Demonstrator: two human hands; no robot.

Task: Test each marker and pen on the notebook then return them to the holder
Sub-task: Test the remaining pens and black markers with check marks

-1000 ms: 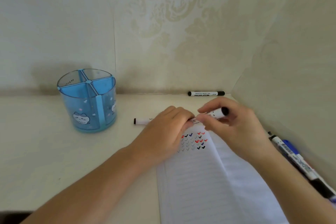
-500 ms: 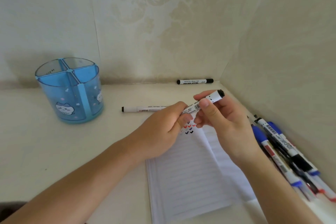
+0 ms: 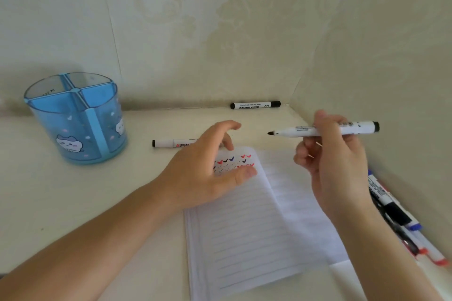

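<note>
My right hand [image 3: 337, 166] grips a white marker [image 3: 300, 131] with a black end, held level above the open lined notebook [image 3: 244, 227]. Its bare black tip points left, uncapped. My left hand [image 3: 203, 168] rests on the notebook's top left corner with fingers spread and nothing visible in it, partly covering rows of red, black and blue check marks [image 3: 234, 162]. The blue four-part holder [image 3: 73, 129] stands empty at the left. I cannot see the marker's cap.
A second white marker [image 3: 168, 143] lies behind my left hand, partly hidden. A black-capped marker [image 3: 255, 105] lies against the back wall. Several markers and pens [image 3: 391, 208] lie along the right wall. Walls close in at the back and right.
Both hands held the capped marker together; now they have parted. My right hand keeps the marker with its tip bare. My left hand has dropped open onto the notebook.
</note>
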